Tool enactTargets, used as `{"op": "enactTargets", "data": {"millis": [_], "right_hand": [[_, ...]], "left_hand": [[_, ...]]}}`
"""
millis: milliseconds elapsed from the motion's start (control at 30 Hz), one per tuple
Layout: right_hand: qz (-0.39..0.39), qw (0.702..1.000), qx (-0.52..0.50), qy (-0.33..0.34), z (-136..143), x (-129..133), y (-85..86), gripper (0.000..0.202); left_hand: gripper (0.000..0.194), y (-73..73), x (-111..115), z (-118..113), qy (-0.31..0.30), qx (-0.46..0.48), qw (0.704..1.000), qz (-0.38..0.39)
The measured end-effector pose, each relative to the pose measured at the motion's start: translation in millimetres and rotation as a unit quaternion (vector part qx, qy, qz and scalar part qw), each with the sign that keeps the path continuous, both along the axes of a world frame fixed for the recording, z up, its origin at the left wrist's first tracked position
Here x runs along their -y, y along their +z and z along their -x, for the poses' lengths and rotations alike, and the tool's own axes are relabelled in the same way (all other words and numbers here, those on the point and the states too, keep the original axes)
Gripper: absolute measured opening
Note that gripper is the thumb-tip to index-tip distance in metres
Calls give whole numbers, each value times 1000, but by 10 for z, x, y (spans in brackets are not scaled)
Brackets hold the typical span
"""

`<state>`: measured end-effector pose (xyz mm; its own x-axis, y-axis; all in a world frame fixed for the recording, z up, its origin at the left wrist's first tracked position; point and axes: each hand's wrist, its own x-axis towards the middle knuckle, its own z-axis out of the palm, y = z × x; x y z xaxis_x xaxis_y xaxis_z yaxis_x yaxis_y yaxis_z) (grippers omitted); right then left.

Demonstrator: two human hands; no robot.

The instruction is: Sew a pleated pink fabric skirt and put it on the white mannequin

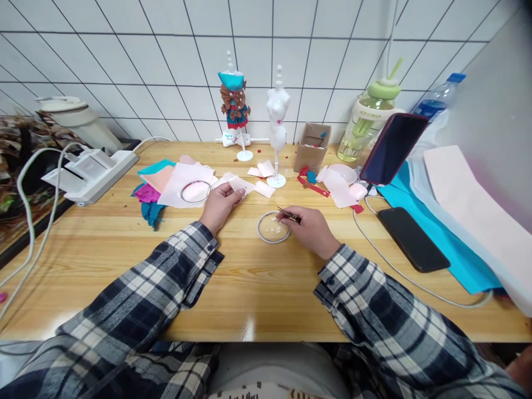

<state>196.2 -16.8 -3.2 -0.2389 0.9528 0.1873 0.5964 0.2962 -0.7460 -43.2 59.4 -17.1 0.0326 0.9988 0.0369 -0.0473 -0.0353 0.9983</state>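
At the middle of the wooden table my left hand (221,206) is closed on the near edge of a pale pink sheet (239,182). To its right, my right hand (311,226) grips small dark tweezers (290,215), whose tip points left over a thin grey ring (260,235). Several tiny pale bits (273,229) lie inside that ring. Left of my left hand, a second, darker ring (182,193) rests on pale pink sheets (170,194). Behind my hands stand a bare white mannequin (277,111) and a dressed one (233,100).
Coloured cloth pieces (152,213) and a white power strip (97,177) are at the left. A cardboard box (311,148), a bottle (361,124), a propped phone (394,149), a flat phone (413,239), a cable (399,272) and blue sheets (457,244) occupy the right.
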Motion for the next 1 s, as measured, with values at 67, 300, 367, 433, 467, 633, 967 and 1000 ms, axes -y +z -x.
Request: {"op": "enactTargets", "data": {"millis": [67, 300, 367, 433, 467, 633, 967, 1000], "right_hand": [[1, 1000, -21, 8, 34, 23, -27, 19], [10, 998, -58, -25, 17, -1, -70, 27], [4, 998, -58, -25, 14, -3, -68, 25], [3, 998, -68, -14, 18, -1, -61, 25], [1, 997, -74, -11, 22, 2, -52, 26], [-41, 996, -66, -46, 52, 47, 77, 26], [70, 974, -215, -26, 167, 119, 56, 27], [86, 970, -224, -32, 163, 109, 46, 29]], "left_hand": [[36, 0, 9, 3, -9, -22, 1000, -9], [43, 95, 151, -62, -28, -49, 997, -46], [56, 139, 217, -106, -30, -49, 998, -41], [61, 179, 284, -150, -30, -58, 997, -32], [60, 196, 316, -172, -33, -59, 997, -28], [60, 279, 522, -292, -84, -55, 995, -1], [67, 332, 798, -455, -155, -26, 986, 45], [63, 323, 790, -447, -158, -26, 986, 41]]}}
